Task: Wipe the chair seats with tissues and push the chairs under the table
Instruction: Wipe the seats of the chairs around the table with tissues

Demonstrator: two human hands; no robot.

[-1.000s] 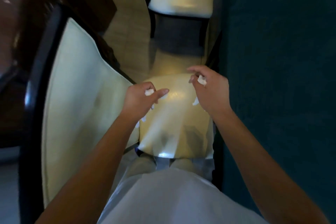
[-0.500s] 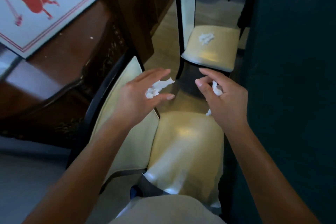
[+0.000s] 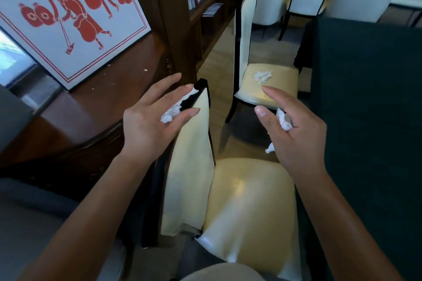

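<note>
While both hands hover above it, the near chair's glossy cream leather seat (image 3: 249, 207) lies bare, partly beside the table draped in dark green cloth (image 3: 370, 102), its black-edged cream backrest (image 3: 191, 166) upright at left.

Left hand (image 3: 150, 121): fingers spread, a crumpled white tissue scrap (image 3: 170, 114) loosely pinched under them, near the backrest top.

Right hand (image 3: 294, 134): fingers half curled around a second crumpled white tissue (image 3: 284, 121), thumb apart.

Second cream chair (image 3: 269, 84): further along the table, a wad of white tissue (image 3: 262, 76) resting on its seat.

Step in hand, as judged: between wiping the near seat and pushing. Next move calls for a firm hold on the backrest, then a straight shove toward the table, tissues kept or dropped first.
</note>
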